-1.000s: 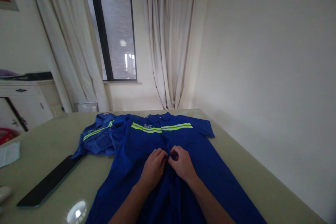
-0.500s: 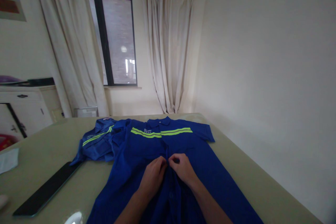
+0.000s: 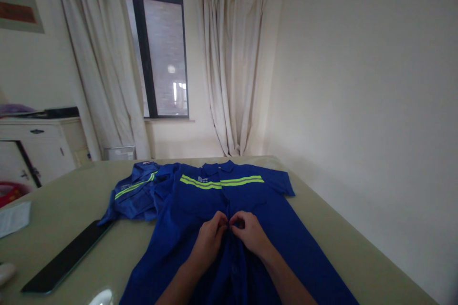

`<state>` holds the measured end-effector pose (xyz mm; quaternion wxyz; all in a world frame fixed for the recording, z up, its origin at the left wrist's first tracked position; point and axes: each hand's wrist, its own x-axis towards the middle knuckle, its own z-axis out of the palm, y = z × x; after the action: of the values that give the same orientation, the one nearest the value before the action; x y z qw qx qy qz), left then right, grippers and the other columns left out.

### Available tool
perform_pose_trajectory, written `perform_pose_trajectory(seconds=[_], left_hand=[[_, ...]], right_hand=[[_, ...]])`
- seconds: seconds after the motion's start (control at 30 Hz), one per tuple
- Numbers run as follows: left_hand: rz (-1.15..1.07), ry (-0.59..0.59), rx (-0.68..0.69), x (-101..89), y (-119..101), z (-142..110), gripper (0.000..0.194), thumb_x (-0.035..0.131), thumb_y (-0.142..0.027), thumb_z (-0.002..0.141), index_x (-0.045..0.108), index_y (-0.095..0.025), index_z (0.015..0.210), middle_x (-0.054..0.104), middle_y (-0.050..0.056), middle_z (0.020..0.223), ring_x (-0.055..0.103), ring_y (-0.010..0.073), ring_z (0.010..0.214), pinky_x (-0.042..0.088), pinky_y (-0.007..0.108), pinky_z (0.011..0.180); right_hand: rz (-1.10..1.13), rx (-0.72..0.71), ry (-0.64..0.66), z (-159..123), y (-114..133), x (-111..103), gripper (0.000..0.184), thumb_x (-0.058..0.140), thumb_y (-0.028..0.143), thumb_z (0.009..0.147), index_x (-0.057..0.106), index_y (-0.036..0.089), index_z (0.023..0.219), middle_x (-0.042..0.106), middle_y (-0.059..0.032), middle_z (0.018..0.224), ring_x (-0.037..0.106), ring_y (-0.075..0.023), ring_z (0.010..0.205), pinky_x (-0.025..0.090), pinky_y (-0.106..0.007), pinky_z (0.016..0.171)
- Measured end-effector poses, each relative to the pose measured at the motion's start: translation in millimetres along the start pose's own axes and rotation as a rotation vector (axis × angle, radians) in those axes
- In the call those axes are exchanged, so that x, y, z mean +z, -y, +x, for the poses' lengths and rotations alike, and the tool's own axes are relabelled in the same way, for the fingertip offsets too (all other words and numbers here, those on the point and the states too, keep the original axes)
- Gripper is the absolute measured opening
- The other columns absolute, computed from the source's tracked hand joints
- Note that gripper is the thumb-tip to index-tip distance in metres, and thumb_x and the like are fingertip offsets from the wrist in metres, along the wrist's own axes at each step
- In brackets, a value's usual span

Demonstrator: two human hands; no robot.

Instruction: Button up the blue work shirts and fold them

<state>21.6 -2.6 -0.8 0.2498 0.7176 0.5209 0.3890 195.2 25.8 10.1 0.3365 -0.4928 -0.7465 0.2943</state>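
A blue short-sleeved work shirt [image 3: 286, 228] with a yellow-green reflective band lies spread on the table, collar at the far end. My left hand [image 3: 210, 238] pinches the front edge of the shirt just left of its middle. Close beside it, my right hand [image 3: 250, 233] pinches the opposite front edge, thumb and forefinger curled together. Both sets of fingertips nearly meet at the front opening; whatever small part lies between them is hidden. Left of this shirt rests a second blue garment [image 3: 138, 195] with the same kind of band, crumpled and partly against the first one's sleeve.
On the table [image 3: 107, 252] at left lie a long black flat panel [image 3: 67, 257] and a white sheet [image 3: 14, 219]. A white rounded object [image 3: 5, 274] sits at the left edge. The wall [image 3: 375, 128] runs along the table's right side; a white cabinet [image 3: 43, 147] stands behind left.
The whole view has shifted slightly right and down. Both hands stay pinched at the shirt's front opening with hardly any movement.
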Motion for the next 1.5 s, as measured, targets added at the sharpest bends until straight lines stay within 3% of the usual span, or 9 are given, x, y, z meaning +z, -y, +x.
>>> perform_pose_trajectory(seconds=[0.17, 0.6, 0.97, 1.17, 1.37, 1.5], left_hand=[[-0.024, -0.029, -0.044, -0.6, -8.7, -1.7, 0.018, 0.048, -0.038, 0.098, 0.06, -0.025, 0.096, 0.071, -0.003, 0.075, 0.066, 0.0156, 0.067, 0.041, 0.024, 0.062], [-0.068, -0.07, -0.179, 4.1, -1.4, 0.5, 0.012, 0.063, -0.023, 0.082, 0.065, -0.023, 0.094, 0.074, -0.002, 0.08, 0.07, 0.0159, 0.074, 0.046, 0.023, 0.066], [-0.058, 0.036, -0.3, -4.5, 11.9, 12.9, 0.012, 0.07, -0.021, 0.072, 0.07, -0.019, 0.084, 0.075, 0.001, 0.077, 0.069, 0.0177, 0.075, 0.044, 0.025, 0.066], [-0.025, 0.072, -0.287, -10.2, 11.7, 9.0, 0.01, 0.069, -0.023, 0.07, 0.071, -0.02, 0.08, 0.072, -0.001, 0.073, 0.065, 0.0172, 0.072, 0.041, 0.025, 0.065], [-0.057, 0.098, -0.111, -13.0, 6.2, 1.6, 0.016, 0.061, -0.027, 0.078, 0.073, -0.02, 0.086, 0.074, 0.0, 0.08, 0.063, 0.0166, 0.07, 0.04, 0.026, 0.064], [-0.039, 0.089, -0.089, -11.0, 8.2, 0.6, 0.017, 0.059, -0.025, 0.08, 0.073, -0.021, 0.087, 0.075, 0.0, 0.083, 0.061, 0.0164, 0.069, 0.04, 0.027, 0.063]], right_hand=[[-0.053, -0.059, -0.013, -1.6, 0.2, -0.9, 0.015, 0.064, 0.012, 0.075, 0.073, 0.019, 0.085, 0.067, 0.0001, 0.077, 0.059, -0.0146, 0.07, 0.04, -0.023, 0.065], [-0.216, -0.033, 0.053, -4.6, 1.4, 1.1, 0.015, 0.064, 0.017, 0.077, 0.073, 0.021, 0.089, 0.071, -0.002, 0.094, 0.064, -0.0167, 0.085, 0.042, -0.024, 0.075], [-0.269, 0.045, 0.092, -5.5, 4.1, 1.2, 0.014, 0.066, 0.022, 0.078, 0.075, 0.025, 0.088, 0.071, -0.0018, 0.092, 0.064, -0.0177, 0.082, 0.04, -0.025, 0.068], [-0.263, 0.03, 0.106, -8.5, 7.0, 0.2, 0.014, 0.066, 0.02, 0.077, 0.074, 0.025, 0.088, 0.07, -0.0018, 0.093, 0.063, -0.0178, 0.084, 0.039, -0.025, 0.07], [-0.288, -0.017, 0.1, -9.7, 6.5, 4.1, 0.012, 0.064, 0.018, 0.076, 0.068, 0.023, 0.086, 0.065, -0.0001, 0.092, 0.06, -0.0158, 0.081, 0.036, -0.025, 0.069], [-0.325, -0.054, 0.077, -9.0, 6.1, 7.1, 0.013, 0.063, 0.018, 0.077, 0.066, 0.024, 0.088, 0.062, 0.0015, 0.092, 0.059, -0.0145, 0.079, 0.034, -0.024, 0.068]])
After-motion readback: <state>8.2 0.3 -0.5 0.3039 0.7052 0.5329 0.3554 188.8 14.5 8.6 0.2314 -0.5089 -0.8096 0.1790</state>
